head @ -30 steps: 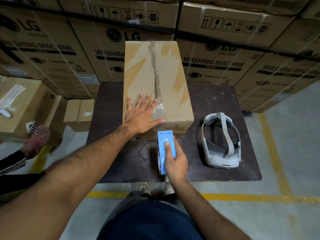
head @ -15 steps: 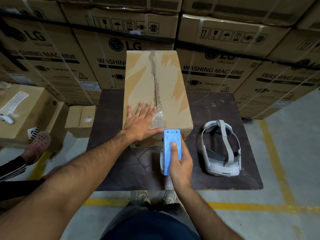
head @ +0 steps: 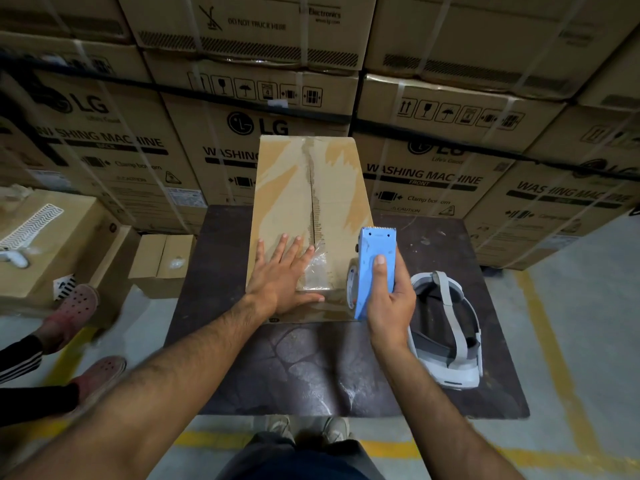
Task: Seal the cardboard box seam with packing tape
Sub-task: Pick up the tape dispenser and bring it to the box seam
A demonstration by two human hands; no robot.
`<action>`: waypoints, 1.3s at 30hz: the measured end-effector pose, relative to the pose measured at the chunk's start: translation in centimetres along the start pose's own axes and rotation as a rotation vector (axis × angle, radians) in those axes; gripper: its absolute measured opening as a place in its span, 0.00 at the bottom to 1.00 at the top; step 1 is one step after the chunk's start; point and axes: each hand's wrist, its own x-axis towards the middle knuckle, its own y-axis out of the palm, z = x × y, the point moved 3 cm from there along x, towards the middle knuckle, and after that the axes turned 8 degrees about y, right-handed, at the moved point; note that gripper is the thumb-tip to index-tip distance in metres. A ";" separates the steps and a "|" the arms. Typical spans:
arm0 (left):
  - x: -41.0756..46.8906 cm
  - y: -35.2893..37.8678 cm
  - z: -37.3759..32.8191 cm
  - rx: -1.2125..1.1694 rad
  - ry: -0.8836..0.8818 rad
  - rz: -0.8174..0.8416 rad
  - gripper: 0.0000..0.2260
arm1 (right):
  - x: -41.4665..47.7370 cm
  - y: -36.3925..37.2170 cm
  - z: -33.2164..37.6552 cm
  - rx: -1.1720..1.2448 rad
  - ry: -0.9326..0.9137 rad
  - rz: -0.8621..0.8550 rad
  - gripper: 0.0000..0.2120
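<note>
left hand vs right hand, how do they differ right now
The left hand lies flat and open on the box, fingers spread beside the seam. The right hand is closed around the blue tape dispenser, held raised at the box's near right corner. Both are bare.

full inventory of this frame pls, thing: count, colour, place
box: 1, brown, on the table, centre seam open past a clear tape patch at its near end
tape gun: 1, blue, in the right hand, above the box's near right corner
headset: 1, white, on the table right of the box
table: 1, dark, centre
printed cartons: many, brown, stacked behind the table
small cartons: several, brown, on the floor at left
bystander's feet: 2, pinkish clogs, far left
floor lines: yellow, around the table
left hand: flat on the box's near end
right hand: grip closed round the tape gun
</note>
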 end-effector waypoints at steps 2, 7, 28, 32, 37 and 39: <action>-0.1 0.0 -0.1 -0.008 0.004 -0.003 0.54 | 1.1 0.7 0.9 0.009 -0.026 0.002 0.19; -0.1 0.0 -0.1 -0.002 0.005 -0.005 0.53 | 3.4 2.5 2.5 0.003 -0.065 0.010 0.20; -0.8 -0.8 -0.8 -0.040 -0.008 -0.006 0.52 | 11.0 10.0 1.2 -0.039 -0.051 0.130 0.26; -0.6 -0.6 -0.6 -0.052 0.005 -0.032 0.56 | 12.2 10.5 0.0 -0.091 -0.066 0.109 0.31; -0.4 -0.1 -0.4 -0.091 0.019 -0.022 0.55 | 12.0 10.3 0.1 -0.218 -0.167 0.077 0.28; -0.6 -0.3 -0.4 -0.093 0.015 -0.006 0.54 | 11.9 10.2 -0.3 -0.281 -0.211 0.054 0.29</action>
